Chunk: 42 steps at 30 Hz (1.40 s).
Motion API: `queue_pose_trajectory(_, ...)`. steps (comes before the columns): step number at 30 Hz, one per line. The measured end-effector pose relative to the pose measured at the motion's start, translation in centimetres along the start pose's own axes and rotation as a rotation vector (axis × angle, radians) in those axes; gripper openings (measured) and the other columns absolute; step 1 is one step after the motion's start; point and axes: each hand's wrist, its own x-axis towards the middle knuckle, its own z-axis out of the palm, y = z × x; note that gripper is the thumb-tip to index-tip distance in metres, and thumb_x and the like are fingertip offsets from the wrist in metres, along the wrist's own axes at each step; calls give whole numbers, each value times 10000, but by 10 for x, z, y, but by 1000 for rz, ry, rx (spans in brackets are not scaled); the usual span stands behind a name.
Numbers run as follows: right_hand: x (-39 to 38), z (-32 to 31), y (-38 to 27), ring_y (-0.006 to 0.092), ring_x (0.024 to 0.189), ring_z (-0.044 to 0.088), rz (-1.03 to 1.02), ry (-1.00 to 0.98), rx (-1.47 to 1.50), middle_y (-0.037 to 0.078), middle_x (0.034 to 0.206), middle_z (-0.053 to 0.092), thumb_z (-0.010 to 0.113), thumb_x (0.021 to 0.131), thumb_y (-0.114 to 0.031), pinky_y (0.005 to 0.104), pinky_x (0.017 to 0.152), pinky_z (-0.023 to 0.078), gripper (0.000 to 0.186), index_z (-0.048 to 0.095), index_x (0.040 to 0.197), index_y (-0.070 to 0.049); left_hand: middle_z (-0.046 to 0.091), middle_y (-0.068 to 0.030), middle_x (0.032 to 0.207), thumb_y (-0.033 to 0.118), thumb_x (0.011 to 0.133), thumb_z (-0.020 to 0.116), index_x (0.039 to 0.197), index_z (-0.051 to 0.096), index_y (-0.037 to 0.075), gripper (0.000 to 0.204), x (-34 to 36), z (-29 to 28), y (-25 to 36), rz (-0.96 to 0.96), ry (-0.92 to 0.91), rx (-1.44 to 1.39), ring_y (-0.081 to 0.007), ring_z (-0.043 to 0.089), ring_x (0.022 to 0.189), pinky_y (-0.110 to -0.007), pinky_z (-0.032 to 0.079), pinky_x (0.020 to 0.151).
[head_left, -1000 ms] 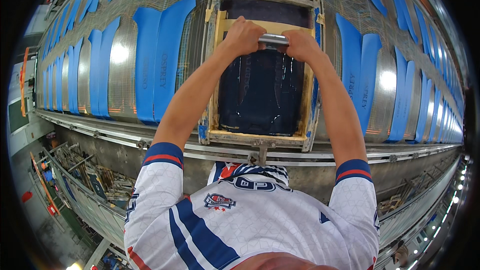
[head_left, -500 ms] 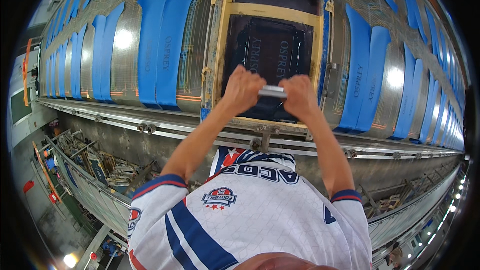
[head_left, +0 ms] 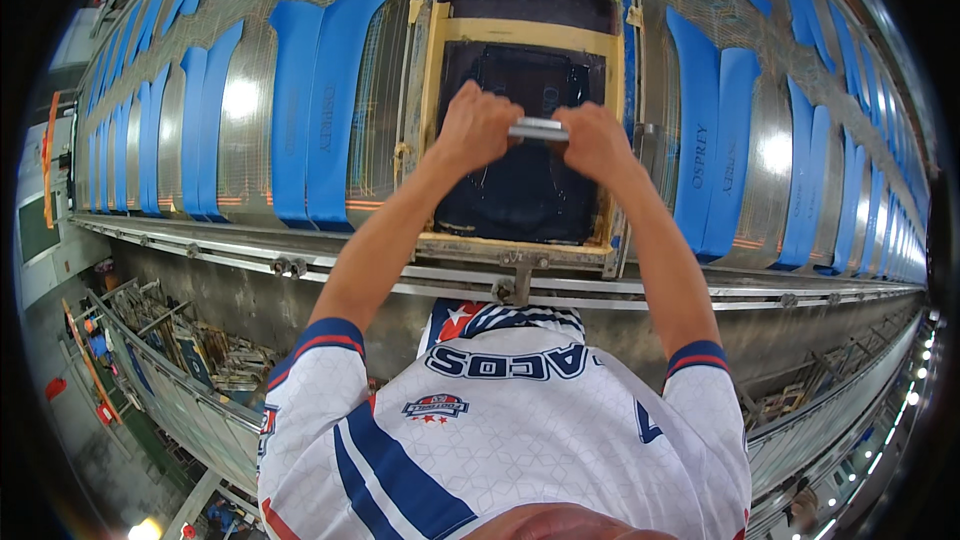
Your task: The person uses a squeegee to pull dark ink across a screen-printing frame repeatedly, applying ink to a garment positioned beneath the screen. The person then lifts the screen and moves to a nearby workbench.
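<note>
My left hand (head_left: 477, 127) and my right hand (head_left: 595, 143) are closed around the two ends of a squeegee (head_left: 540, 128); its pale metal bar shows between my fists. The blade under it is hidden. The squeegee stands over the dark mesh (head_left: 515, 202) of a screen-printing frame (head_left: 417, 110), past the mesh's middle toward the far end. Wet, dark ink shines on the near part of the mesh. Yellowish tape (head_left: 530, 31) borders the mesh. Faint lettering shows just beyond my hands, mostly covered by ink and by my fists.
Blue fabric pieces (head_left: 345, 105) lie in pairs on the long metal table to the left, and more blue pieces (head_left: 706, 145) lie to the right, several with dark print. A metal rail (head_left: 400, 282) runs along the table's near edge. Racks of frames (head_left: 205, 340) stand at lower left.
Both hands have slid the squeegee away from me, toward the far end of the screen. More inked mesh shows on the near side, and less of the lettering is visible.
</note>
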Motion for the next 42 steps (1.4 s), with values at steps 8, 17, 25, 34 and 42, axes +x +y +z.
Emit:
queue_pose_trajectory(8,103,-31,43,379,946,683,85,-84,39,183,938,723,778,813,-246,488,831,532,228,707,940,-70,700,-76,757,309,767,831,882,745,130,230,93,-13,-66,-14,-45,-2,-300,661,756,-425,439,804)
queue_pose_trajectory(17,71,-18,27,376,910,688,69,-118,12,173,892,722,755,793,-185,469,816,526,165,699,900,-73,685,-85,728,254,753,846,855,730,130,197,58,0,-44,-43,5,-72,-313,647,726,-424,432,796)
queue_pose_trajectory(25,-77,31,-31,313,1064,640,-12,-112,133,148,988,701,806,766,-275,437,998,435,381,693,1066,-69,659,-19,755,153,671,818,806,702,132,179,-80,18,52,-32,130,-118,-221,637,752,-367,433,797)
queue_pose_trajectory(34,-49,39,117,378,1091,635,717,590,255,180,1177,685,661,937,-389,445,942,487,424,654,1175,-39,629,2,827,204,670,755,767,686,185,121,-86,7,65,-113,93,6,-222,612,871,-392,428,829)
queue_pose_trajectory(42,-40,-14,64,270,913,650,824,624,464,140,989,701,681,942,-284,391,848,503,295,687,1038,-5,622,-1,834,237,700,813,861,678,174,220,-105,8,54,-161,197,-156,-211,610,897,-373,400,860)
